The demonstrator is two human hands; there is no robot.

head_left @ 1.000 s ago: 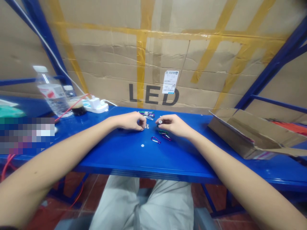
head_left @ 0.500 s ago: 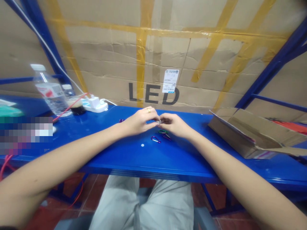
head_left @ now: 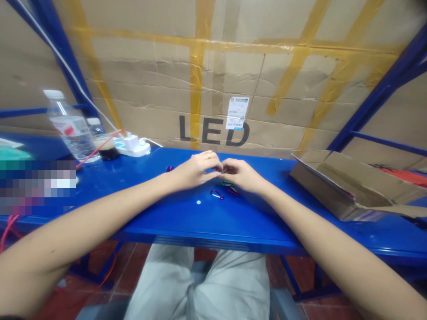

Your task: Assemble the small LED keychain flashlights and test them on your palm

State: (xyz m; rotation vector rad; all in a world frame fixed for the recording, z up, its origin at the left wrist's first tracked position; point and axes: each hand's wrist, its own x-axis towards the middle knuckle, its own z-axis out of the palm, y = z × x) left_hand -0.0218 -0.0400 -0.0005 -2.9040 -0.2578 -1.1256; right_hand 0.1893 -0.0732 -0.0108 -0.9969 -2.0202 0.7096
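Note:
My left hand [head_left: 195, 169] and my right hand [head_left: 240, 173] meet fingertip to fingertip above the middle of the blue table [head_left: 167, 213]. Both are pinched closed on a small metal part [head_left: 222, 170] held between them; it is too small to name. A gold ring shows on my left hand. Just below the hands lie small clips: a purple clip [head_left: 216, 194], a green clip [head_left: 227, 183] and another purple clip [head_left: 232, 191]. A further purple piece [head_left: 169, 169] peeks out behind my left wrist. A tiny white dot [head_left: 198, 202] sits on the tabletop.
A water bottle [head_left: 68, 126], a dark cup [head_left: 105, 146] and a white power strip [head_left: 131, 146] with a red cable stand at the back left. An open cardboard box [head_left: 347, 186] lies at the right. A taped carton marked LED [head_left: 213, 89] walls off the back.
A second ago the hands were apart, each near loose parts on the table. My left hand has since risen and moved right to meet my right hand; both now pinch the small part.

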